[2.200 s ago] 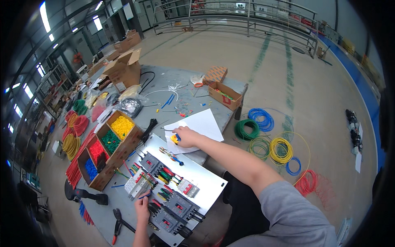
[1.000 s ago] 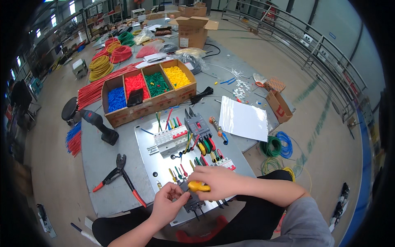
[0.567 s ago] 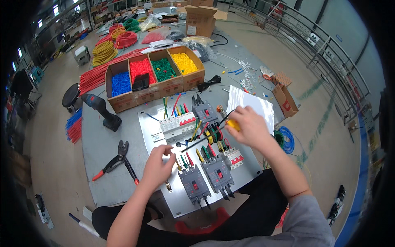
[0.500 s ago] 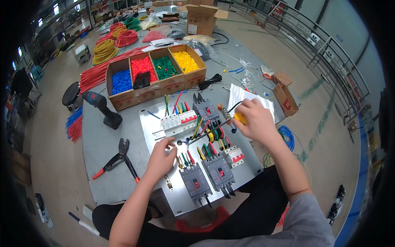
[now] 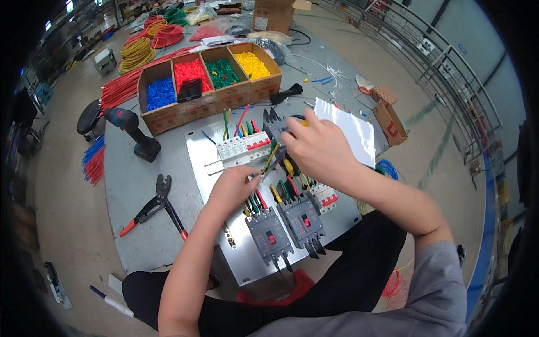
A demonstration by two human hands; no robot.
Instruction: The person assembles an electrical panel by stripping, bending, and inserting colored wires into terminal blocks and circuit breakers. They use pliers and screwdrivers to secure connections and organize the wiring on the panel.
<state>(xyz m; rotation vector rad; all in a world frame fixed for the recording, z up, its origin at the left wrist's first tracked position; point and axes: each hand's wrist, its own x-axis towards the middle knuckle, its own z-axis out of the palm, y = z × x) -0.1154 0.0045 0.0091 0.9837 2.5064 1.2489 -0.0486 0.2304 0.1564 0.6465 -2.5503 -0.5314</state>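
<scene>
A silver metal plate (image 5: 238,265) lies before me with breakers and wires fixed on it. My right hand (image 5: 320,146) is closed round a yellow-handled screwdriver (image 5: 305,122), whose dark shaft slants down to the left, partly hidden by the hand. My left hand (image 5: 231,188) is closed at the plate's middle, thumb and fingers together near the shaft's lower end; what they pinch is too small to tell. Beyond them stands a row of small white breakers (image 5: 244,147). Nearer me are two grey moulded-case breakers, one left (image 5: 269,237) and one right (image 5: 303,220), with coloured wires.
Cardboard bins (image 5: 193,112) hold blue, red, green and yellow sleeves. A cordless drill (image 5: 132,132) and a red-handled crimping tool (image 5: 160,205) are on the table to the left. White paper (image 5: 351,132) and a small open carton (image 5: 389,123) are at the right.
My right hand has moved left over the plate with the screwdriver, its shaft now steeper. My left hand has shifted right and up, and its fingers have closed. The view has tilted slightly.
</scene>
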